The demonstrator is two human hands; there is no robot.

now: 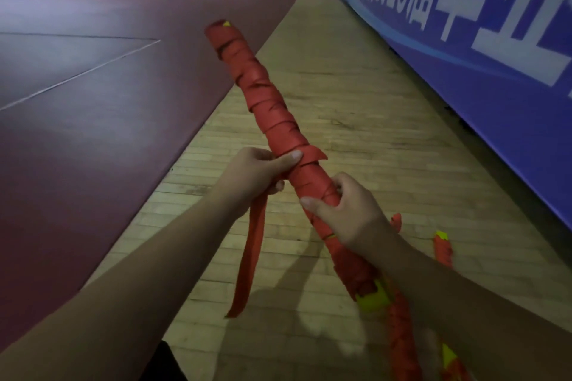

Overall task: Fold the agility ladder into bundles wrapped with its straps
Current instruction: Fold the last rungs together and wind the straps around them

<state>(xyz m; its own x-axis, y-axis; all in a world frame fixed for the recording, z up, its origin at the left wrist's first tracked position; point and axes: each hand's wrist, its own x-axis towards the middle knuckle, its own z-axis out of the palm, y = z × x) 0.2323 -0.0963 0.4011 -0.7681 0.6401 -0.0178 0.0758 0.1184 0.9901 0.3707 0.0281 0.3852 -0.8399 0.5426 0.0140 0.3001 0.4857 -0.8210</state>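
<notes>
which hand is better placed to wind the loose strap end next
Probably left: the left hand grips the bundle where the loose strap hangs from it, while the right hand grips lower down, steadying.

Bare forearms (139, 272); a dark garment (167, 362) below.

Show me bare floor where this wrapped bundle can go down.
Free: the wooden strip ahead, between the maroon mat and the blue banner; the mat is bare too. Crowded: lower right, where other red bundles lie near the right hand.
</notes>
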